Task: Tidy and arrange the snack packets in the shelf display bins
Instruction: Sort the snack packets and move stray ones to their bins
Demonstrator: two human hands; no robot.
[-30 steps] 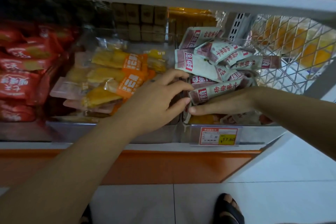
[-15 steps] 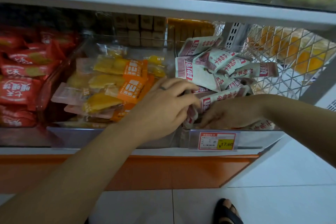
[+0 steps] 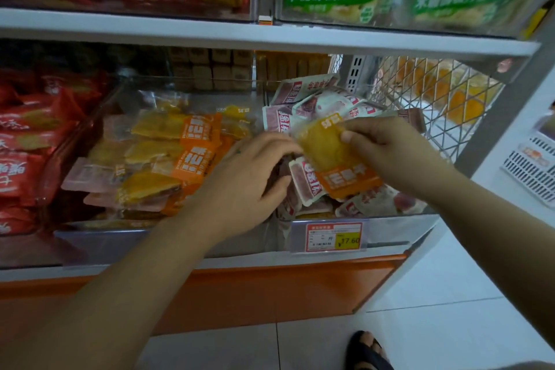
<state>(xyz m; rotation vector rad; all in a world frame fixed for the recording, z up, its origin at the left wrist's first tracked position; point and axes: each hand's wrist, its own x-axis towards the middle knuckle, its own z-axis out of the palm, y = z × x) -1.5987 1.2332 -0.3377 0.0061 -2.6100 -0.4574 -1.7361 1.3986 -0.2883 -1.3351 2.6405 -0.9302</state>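
I am pinching an orange-and-yellow snack packet between the thumb and fingers of my right hand, holding it tilted just above the pink-and-white packets in the right-hand bin. My left hand is hovering beside it with its fingers curled at the packet's left edge, and I cannot tell whether they are gripping anything. Matching orange packets are lying in the middle bin.

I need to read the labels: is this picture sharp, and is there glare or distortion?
Head view: dim and soft, no strong glare; the red packets are smeared; the shelf edge bows from the wide lens; on the price tag 17.60 reads, small print does not; the orange packet is fairly sharp.
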